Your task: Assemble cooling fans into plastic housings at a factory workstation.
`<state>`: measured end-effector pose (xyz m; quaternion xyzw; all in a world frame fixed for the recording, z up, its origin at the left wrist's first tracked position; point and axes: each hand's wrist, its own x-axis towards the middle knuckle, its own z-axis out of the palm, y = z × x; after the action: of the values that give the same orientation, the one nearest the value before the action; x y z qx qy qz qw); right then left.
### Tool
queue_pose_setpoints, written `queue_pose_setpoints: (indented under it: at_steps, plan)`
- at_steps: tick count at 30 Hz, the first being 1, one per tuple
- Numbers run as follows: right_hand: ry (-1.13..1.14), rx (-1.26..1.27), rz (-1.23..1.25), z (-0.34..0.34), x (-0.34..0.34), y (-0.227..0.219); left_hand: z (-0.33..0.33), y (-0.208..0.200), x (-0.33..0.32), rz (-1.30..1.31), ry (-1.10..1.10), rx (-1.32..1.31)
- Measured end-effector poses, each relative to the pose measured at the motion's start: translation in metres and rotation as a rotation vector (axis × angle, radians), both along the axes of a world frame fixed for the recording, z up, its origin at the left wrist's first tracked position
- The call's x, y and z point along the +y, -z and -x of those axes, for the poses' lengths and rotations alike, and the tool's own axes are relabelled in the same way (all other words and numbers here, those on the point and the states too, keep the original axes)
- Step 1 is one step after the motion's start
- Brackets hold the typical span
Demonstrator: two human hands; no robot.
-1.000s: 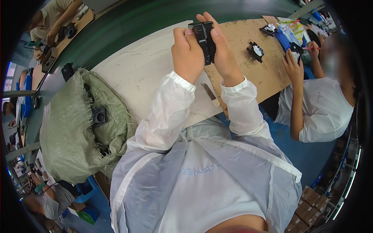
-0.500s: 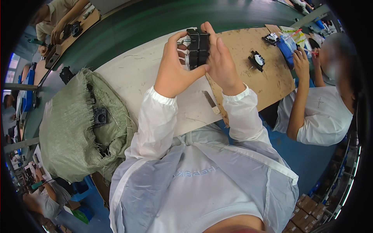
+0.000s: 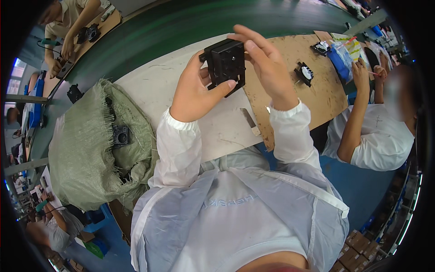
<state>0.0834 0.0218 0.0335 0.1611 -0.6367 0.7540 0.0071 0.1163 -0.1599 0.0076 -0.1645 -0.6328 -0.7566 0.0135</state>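
Observation:
A black, boxy plastic housing (image 3: 226, 62) is held up over the white board, its face with small pegs and holes turned partly toward me. My left hand (image 3: 195, 93) grips it from the left, thumb pressed on its lower front edge and fingers behind it. Along the right side of the housing is my right hand (image 3: 272, 68), fingers extended and apart, the fingertips near its upper right corner. Whether those fingertips touch it I cannot tell. On the board below lies a flat blade (image 3: 248, 119) with a pale end.
At left a green woven sack (image 3: 81, 149) gapes, with a black part (image 3: 120, 135) inside. Black assemblies with white centres (image 3: 307, 72) rest on the brown board (image 3: 326, 95). A green belt (image 3: 149, 38) runs behind. A co-worker (image 3: 367, 131) sits at right; another works at upper left.
The housing has turned from edge-on to show its broad face. My right hand has shifted right, its palm coming away from the housing, while the left keeps its grip.

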Motion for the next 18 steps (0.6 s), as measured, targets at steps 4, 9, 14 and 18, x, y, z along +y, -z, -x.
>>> queue_pose_setpoints:
  at_steps: [4,9,14,18]
  plan:
    - [-0.207,-0.044,-0.090,0.023,0.013,0.014,0.000,-0.005,-0.009,-0.125,0.060,-0.144]
    - [-0.331,-0.104,0.077,0.032,0.003,0.028,0.002,0.008,-0.026,0.031,-0.060,-0.065]
    - [-0.398,-0.165,0.074,0.046,-0.007,0.041,-0.002,0.026,-0.030,0.101,-0.236,0.078]
    - [-0.452,-0.166,-0.013,0.074,-0.049,0.048,0.002,0.035,-0.061,0.239,-0.378,0.003]
